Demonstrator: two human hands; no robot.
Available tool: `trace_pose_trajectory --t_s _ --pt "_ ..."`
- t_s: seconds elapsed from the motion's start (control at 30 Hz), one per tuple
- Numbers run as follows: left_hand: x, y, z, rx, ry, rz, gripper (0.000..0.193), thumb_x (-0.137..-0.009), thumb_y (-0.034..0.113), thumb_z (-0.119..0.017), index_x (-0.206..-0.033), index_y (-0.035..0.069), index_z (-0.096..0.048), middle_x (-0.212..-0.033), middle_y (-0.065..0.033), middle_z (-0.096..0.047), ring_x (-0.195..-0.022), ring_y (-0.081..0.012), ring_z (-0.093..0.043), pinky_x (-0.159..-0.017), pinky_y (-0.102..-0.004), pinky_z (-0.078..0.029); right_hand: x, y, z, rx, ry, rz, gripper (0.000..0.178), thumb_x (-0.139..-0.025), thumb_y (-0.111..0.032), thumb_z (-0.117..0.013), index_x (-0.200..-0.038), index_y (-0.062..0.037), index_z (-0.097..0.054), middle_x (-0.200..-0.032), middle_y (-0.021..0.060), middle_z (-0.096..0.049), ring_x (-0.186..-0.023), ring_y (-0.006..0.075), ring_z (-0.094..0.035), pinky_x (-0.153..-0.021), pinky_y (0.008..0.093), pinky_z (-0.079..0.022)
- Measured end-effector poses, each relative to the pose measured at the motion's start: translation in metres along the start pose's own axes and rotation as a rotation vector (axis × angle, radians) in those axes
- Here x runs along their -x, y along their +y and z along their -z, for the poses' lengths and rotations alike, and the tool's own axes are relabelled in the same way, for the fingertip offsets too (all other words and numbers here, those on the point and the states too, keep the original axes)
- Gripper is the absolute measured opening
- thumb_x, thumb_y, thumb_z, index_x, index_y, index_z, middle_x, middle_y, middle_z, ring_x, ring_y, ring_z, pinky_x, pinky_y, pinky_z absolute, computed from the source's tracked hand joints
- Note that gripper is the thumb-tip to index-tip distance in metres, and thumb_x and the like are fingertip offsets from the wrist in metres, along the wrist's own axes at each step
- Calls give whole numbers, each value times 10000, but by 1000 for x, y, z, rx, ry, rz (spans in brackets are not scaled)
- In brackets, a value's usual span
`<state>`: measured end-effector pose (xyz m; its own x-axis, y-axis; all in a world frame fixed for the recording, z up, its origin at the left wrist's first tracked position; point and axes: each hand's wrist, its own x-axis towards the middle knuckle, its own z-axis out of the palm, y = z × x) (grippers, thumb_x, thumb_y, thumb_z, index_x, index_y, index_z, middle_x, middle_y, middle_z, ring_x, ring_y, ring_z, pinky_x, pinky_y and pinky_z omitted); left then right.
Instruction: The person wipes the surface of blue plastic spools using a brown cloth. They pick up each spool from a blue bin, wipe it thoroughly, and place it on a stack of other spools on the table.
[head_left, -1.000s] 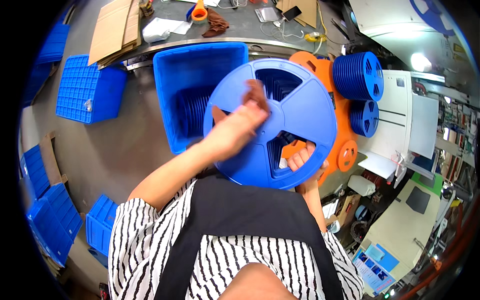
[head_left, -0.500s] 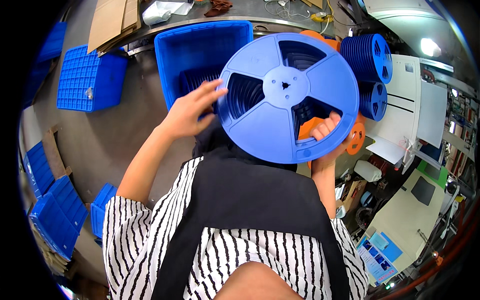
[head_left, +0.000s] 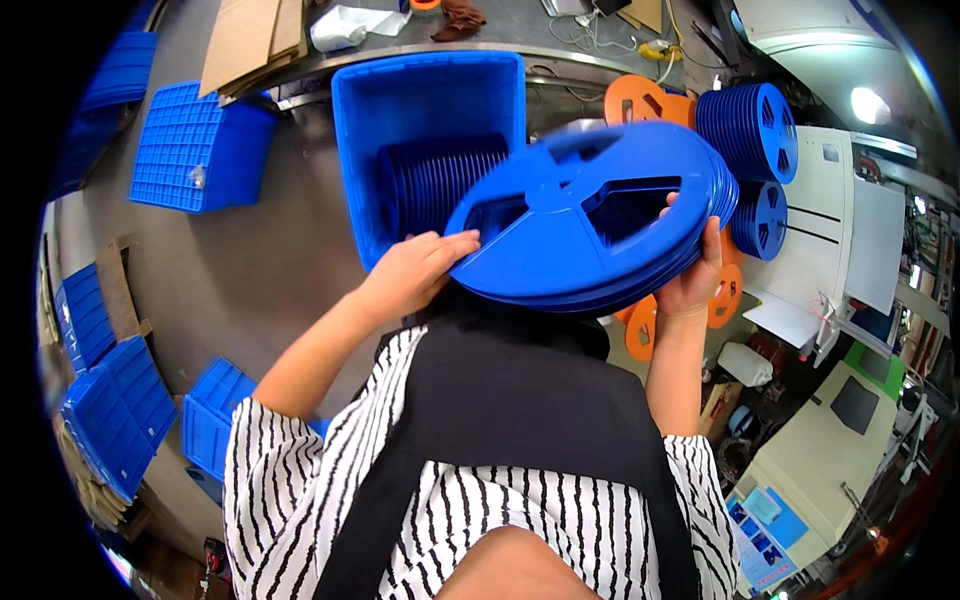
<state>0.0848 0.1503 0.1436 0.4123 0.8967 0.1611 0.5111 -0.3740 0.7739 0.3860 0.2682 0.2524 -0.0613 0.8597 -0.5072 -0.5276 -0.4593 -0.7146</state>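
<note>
A stack of blue plastic reels (head_left: 545, 262) is tilted in front of my chest, its spoked top face with cut-out windows turned up toward me. My right hand (head_left: 692, 278) grips the stack's right side, fingers partly inside a window and thumb along the outer rims. At the left edge, my left hand (head_left: 415, 272) has its fingers pressed together on the rim, its fingertips partly hidden. Just beyond the stack stands a blue bin (head_left: 430, 92) with a row of dark blue reels (head_left: 440, 178) lying on edge inside.
Orange reels (head_left: 622, 102) and upright blue reel stacks (head_left: 735, 130) stand to the right. A metal workbench (head_left: 540, 32) with cardboard sheets (head_left: 250, 45) runs along the far side. Another blue bin (head_left: 205, 150) sits on the floor at the left, with more blue crates (head_left: 120, 410) nearer.
The reel stack has tipped from facing me to lying flatter and sits slightly lower. My left hand has moved from spread fingers near the rim to closing on it.
</note>
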Motion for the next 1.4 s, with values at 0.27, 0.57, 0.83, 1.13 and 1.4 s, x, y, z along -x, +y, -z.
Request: trace_pose_trajectory --t_s 0.27,0.57,0.83,1.13,1.4 --pt "53 -17 3 1410 471 728 291 -927 109 -555 -1193 -9 -553 -1147 -149 -643 -958 -146 -628 -821 -285 -530 -4 14 62 -136 -205 -112 366 -964 -395 -534 -1057 -41 -548 -729 13 -442 -660 139 -439 -711 325 -452" --pt "86 -31 -8 1708 622 691 317 -908 123 -606 -1199 10 -545 -1111 -128 -643 -1009 -211 -641 -889 -343 -539 9 27 77 -164 -127 -126 320 -961 -349 -526 -1037 -41 -571 -703 30 -489 -640 153 -474 -672 344 -481" --pt "88 -43 -10 1766 606 678 322 -903 132 -618 -1195 29 -527 -1096 -121 -619 -968 -207 -636 -852 -332 -544 8 29 76 -158 -151 -144 313 -955 -330 -526 -1033 -31 -570 -703 40 -492 -639 162 -476 -687 350 -484" --pt "96 -48 -10 1830 546 637 308 -895 109 -612 -1182 18 -545 -1078 -134 -643 -978 -219 -651 -868 -347 -551 6 30 69 -107 -162 -138 304 -950 -320 -531 -1045 -35 -580 -699 40 -494 -642 165 -478 -689 357 -485" --pt "103 -52 -11 1822 551 646 313 -899 115 -605 -1188 11 -542 -1092 -136 -635 -999 -219 -641 -888 -352 -540 4 33 69 -91 -144 -150 305 -945 -320 -534 -1042 -34 -578 -692 38 -485 -639 163 -475 -675 352 -480"
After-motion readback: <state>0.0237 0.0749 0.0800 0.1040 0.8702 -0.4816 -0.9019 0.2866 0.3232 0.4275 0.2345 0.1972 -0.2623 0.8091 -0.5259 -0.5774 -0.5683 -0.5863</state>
